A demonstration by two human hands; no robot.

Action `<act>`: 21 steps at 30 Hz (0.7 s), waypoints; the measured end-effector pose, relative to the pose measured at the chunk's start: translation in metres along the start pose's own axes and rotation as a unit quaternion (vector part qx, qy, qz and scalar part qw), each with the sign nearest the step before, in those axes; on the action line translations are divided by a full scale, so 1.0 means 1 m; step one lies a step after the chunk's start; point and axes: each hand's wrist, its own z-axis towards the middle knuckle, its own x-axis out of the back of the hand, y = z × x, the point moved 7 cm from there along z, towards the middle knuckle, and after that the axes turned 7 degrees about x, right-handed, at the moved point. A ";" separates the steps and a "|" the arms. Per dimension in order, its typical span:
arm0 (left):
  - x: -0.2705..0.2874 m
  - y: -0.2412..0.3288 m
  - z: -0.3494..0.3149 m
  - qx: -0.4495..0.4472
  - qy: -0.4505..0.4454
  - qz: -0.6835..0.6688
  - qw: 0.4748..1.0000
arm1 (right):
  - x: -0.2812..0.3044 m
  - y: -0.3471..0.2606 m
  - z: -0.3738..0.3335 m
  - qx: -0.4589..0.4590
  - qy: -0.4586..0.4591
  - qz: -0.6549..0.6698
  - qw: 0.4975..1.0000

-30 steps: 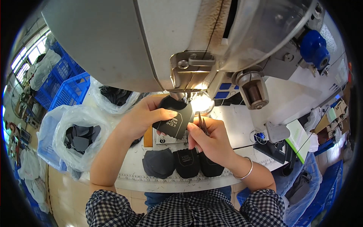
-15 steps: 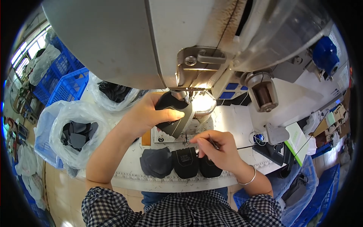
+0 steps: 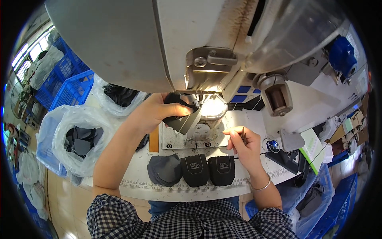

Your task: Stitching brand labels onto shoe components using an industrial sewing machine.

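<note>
My left hand (image 3: 153, 113) grips a dark fabric piece (image 3: 184, 124) with a grey strip along its edge, thumb pressed on top. The piece sits at the needle area of a sewing machine (image 3: 119, 51), under its bright lamp; its far part is hidden by the machine head. My right hand (image 3: 247, 150) hovers right of the machine plate, closed around a small dark slender tool (image 3: 243, 135), mostly covered by the fingers. On the table's near side lie a stack of dark grey fabric pieces (image 3: 164, 171) and two black shaped pieces (image 3: 195, 171) with pale printing.
Plastic-lined bags of dark cut pieces (image 3: 81, 149) stand at the left, beside blue crates (image 3: 71, 91). A thread spool in a metal holder (image 3: 276, 97) hangs at the right. A green-white box (image 3: 312, 149) lies at the table's right. A ruler strip (image 3: 135, 187) runs along the near edge.
My right hand has moved right and slightly up, away from the fabric, uncovering the right black piece. My left hand and the fabric have shifted slightly left.
</note>
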 end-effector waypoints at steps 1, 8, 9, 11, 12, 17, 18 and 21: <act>0.001 0.000 0.001 0.000 -0.001 0.000 1.000 | -0.001 0.001 0.000 0.000 0.000 0.008 1.000; 0.000 0.001 0.000 -0.008 0.001 -0.012 1.000 | -0.005 0.004 -0.001 -0.016 -0.011 -0.001 1.000; -0.001 0.000 0.000 0.003 0.013 -0.017 1.000 | -0.005 0.005 -0.001 -0.021 -0.013 -0.001 1.000; -0.006 -0.003 -0.004 0.007 0.011 -0.025 1.000 | -0.004 0.007 -0.001 -0.026 -0.012 -0.002 1.000; -0.006 -0.004 -0.007 0.011 0.015 -0.033 0.999 | -0.005 0.008 -0.001 -0.031 -0.015 -0.004 0.999; -0.007 -0.004 -0.008 -0.008 0.011 -0.036 0.999 | -0.007 0.009 -0.003 -0.039 -0.021 -0.003 0.999; -0.008 -0.003 -0.006 -0.013 0.008 -0.044 0.999 | -0.007 0.009 -0.003 -0.039 -0.023 -0.009 0.999; -0.013 0.005 -0.014 0.026 -0.013 0.005 1.000 | -0.008 0.010 -0.003 -0.038 -0.022 -0.010 0.999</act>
